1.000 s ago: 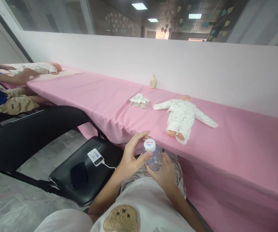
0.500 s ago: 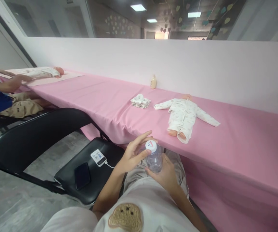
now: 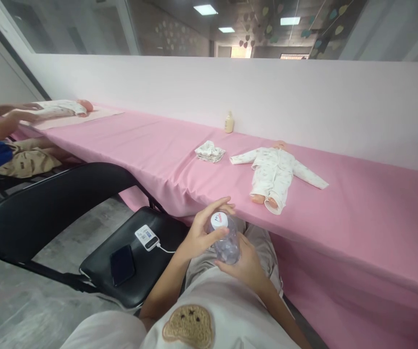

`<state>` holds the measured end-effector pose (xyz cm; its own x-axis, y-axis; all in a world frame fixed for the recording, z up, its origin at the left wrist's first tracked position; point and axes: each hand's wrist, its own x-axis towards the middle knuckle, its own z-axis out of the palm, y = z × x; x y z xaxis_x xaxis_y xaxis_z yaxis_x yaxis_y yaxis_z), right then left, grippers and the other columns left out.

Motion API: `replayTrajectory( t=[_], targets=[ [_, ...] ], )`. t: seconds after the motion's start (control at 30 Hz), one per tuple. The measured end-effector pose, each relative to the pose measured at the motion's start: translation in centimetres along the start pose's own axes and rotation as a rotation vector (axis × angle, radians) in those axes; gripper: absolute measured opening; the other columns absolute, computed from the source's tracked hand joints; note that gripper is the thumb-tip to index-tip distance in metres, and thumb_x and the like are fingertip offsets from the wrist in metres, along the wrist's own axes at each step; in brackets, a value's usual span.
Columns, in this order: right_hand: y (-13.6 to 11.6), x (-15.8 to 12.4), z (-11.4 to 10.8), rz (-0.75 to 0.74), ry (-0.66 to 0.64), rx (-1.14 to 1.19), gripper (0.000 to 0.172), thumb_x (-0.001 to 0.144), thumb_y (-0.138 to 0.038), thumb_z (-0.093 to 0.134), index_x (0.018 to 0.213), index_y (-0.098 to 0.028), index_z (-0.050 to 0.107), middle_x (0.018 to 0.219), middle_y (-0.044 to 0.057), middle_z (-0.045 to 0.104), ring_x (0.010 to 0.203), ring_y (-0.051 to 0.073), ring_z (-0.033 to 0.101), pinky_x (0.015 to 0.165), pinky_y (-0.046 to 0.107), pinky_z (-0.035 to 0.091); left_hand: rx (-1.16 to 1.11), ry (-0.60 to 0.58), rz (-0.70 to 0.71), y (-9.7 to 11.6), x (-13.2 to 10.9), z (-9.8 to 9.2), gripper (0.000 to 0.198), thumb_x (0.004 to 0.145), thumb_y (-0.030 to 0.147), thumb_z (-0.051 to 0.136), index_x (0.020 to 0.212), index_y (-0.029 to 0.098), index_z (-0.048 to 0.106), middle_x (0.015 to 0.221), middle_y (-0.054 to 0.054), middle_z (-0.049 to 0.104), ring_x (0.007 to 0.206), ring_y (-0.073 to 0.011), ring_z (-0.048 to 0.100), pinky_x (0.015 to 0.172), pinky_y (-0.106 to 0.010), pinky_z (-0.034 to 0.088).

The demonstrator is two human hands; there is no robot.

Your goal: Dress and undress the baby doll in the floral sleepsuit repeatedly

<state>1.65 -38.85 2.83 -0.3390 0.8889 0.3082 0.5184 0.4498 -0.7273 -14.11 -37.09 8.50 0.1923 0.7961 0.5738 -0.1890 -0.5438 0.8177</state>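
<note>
Over my lap I hold a clear plastic bottle (image 3: 227, 249) with a round white cap (image 3: 219, 220) that bears a small red and blue mark. The bottle leans a little, its cap toward the left. My left hand (image 3: 203, 230) grips its upper part, thumb across the front just below the cap and fingers round the far side. Around the lower right side is wrapped my right hand (image 3: 247, 261). On the table beyond lies a doll in a white patterned baby suit (image 3: 273, 172), sleeves spread wide.
A pink-covered table (image 3: 150, 140) runs along the wall. On it are folded cloths (image 3: 209, 151) and a cream-coloured bottle (image 3: 229, 122). A black chair (image 3: 103, 252) at left holds a phone (image 3: 122, 264) and a white device (image 3: 147, 237) with a cable. Far left, another person's hands touch a second doll (image 3: 63, 109).
The bottle has moved slightly left and tilted, its cap shifting left between my hands. The other person's hands at far left have shifted slightly.
</note>
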Motion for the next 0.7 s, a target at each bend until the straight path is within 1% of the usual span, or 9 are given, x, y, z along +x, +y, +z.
replayTrajectory(
  t=[0.1, 0.2, 0.27, 0.37, 0.47, 0.53, 0.63, 0.7],
  targets=[
    [0.5, -0.1, 0.4, -0.004, 0.119, -0.153, 0.037, 0.061, -0.034, 0.071, 0.088, -0.018, 0.053, 0.085, 0.005, 0.06, 0.082, 0.023, 0.059, 0.073, 0.036, 0.048, 0.079, 0.127, 0.037, -0.5, 0.2, 0.2, 0.056, 0.071, 0.026, 0.071, 0.123, 0.021, 0.051, 0.097, -0.005, 0.056, 0.102, -0.0191, 0.055, 0.096, -0.034, 0.041],
    [0.9, -0.1, 0.6, -0.042, 0.195, -0.228, 0.035, 0.063, -0.035, 0.07, 0.089, -0.018, 0.053, 0.082, 0.005, 0.06, 0.081, 0.023, 0.058, 0.071, 0.034, 0.047, 0.123, 0.189, 0.032, -0.7, 0.0, 0.0, 0.055, 0.067, 0.021, 0.075, 0.117, 0.02, 0.054, 0.089, -0.003, 0.058, 0.094, -0.0165, 0.057, 0.09, -0.03, 0.044],
    [1.1, 0.0, 0.6, -0.063, 0.231, -0.253, 0.036, 0.063, -0.035, 0.069, 0.09, -0.018, 0.053, 0.082, 0.005, 0.06, 0.08, 0.022, 0.058, 0.07, 0.033, 0.047, 0.116, 0.17, -0.003, -0.6, -0.1, -0.4, 0.054, 0.065, 0.02, 0.076, 0.116, 0.019, 0.055, 0.088, -0.005, 0.061, 0.093, -0.0183, 0.06, 0.087, -0.03, 0.046],
    [1.3, 0.1, 0.6, -0.089, 0.25, -0.269, 0.033, 0.064, -0.031, 0.067, 0.091, -0.017, 0.054, 0.082, 0.005, 0.061, 0.08, 0.023, 0.058, 0.07, 0.033, 0.047, 0.093, 0.101, -0.024, -0.3, -0.3, -0.7, 0.057, 0.063, 0.022, 0.078, 0.117, 0.019, 0.058, 0.09, -0.007, 0.063, 0.093, -0.0213, 0.062, 0.081, -0.03, 0.049],
    [1.5, 0.2, 0.5, -0.097, 0.231, -0.28, 0.032, 0.063, -0.03, 0.066, 0.09, -0.018, 0.056, 0.082, 0.005, 0.063, 0.08, 0.024, 0.057, 0.069, 0.034, 0.047, 0.107, 0.058, 0.029, 0.0, -0.3, -0.7, 0.056, 0.061, 0.027, 0.08, 0.114, 0.02, 0.063, 0.087, -0.006, 0.062, 0.085, -0.0179, 0.061, 0.075, -0.027, 0.05],
    [1.4, 0.1, 0.5, -0.104, 0.217, -0.255, 0.032, 0.061, -0.03, 0.068, 0.089, -0.019, 0.057, 0.082, 0.005, 0.063, 0.079, 0.023, 0.057, 0.068, 0.034, 0.047, 0.11, 0.026, 0.077, 0.1, -0.3, -0.6, 0.053, 0.06, 0.028, 0.08, 0.11, 0.022, 0.066, 0.083, -0.005, 0.06, 0.081, -0.0153, 0.059, 0.079, -0.03, 0.05],
    [1.1, 0.0, 0.6, -0.123, 0.175, -0.156, 0.031, 0.06, -0.029, 0.069, 0.087, -0.02, 0.058, 0.08, 0.004, 0.063, 0.076, 0.021, 0.057, 0.069, 0.033, 0.047, 0.076, -0.023, 0.109, 0.1, -0.3, -0.5, 0.049, 0.06, 0.03, 0.08, 0.107, 0.023, 0.068, 0.078, -0.002, 0.054, 0.079, -0.0143, 0.057, 0.093, -0.041, 0.047],
    [0.8, -0.1, 0.8, -0.137, 0.117, -0.06, 0.034, 0.058, -0.029, 0.071, 0.089, -0.021, 0.059, 0.082, 0.003, 0.064, 0.077, 0.021, 0.058, 0.071, 0.033, 0.048, 0.012, -0.076, 0.105, 0.2, -0.4, -0.7, 0.05, 0.059, 0.032, 0.08, 0.107, 0.024, 0.068, 0.076, -0.001, 0.051, 0.077, -0.0141, 0.057, 0.095, -0.044, 0.046]
  ],
)
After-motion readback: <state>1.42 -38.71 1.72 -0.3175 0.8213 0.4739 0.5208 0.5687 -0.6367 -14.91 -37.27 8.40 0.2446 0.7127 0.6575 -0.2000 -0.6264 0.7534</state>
